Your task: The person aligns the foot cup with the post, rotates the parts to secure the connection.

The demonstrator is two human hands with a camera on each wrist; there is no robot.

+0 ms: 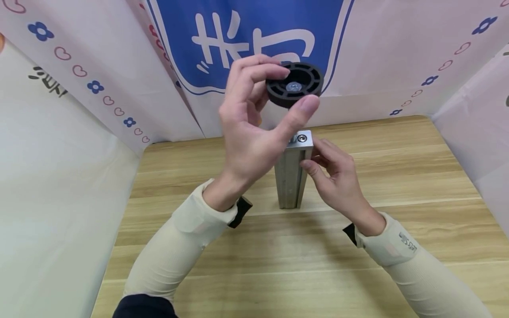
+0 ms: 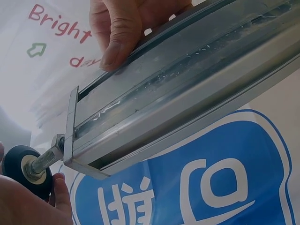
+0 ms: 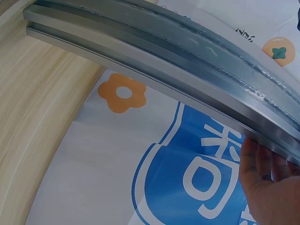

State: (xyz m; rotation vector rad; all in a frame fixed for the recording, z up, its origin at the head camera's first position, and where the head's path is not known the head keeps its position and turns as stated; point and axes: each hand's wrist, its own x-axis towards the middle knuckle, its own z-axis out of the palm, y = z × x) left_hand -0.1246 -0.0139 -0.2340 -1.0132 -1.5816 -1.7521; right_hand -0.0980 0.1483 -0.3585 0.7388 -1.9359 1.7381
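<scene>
My left hand (image 1: 250,128) grips a black round levelling foot (image 1: 314,77) by its rim, thumb on the near side and fingers across the far side. A threaded stud (image 2: 44,161) runs from the foot through a hex nut (image 2: 58,142) into the end plate (image 2: 71,126) of an aluminium profile (image 1: 291,181). This profile stands upright on the table, foot end uppermost. Just below the plate, my right hand (image 1: 338,176) holds the profile between thumb and fingers. In the right wrist view, its fingers reach along the profile's lower edge and are partly hidden behind it.
The wood-grain table (image 1: 397,185) extends around the profile. White printed sheets (image 1: 381,53) form walls at the back and sides, the rear one with a blue sign (image 1: 175,26). Dark wrist-camera parts (image 1: 240,213) jut from the cuffs.
</scene>
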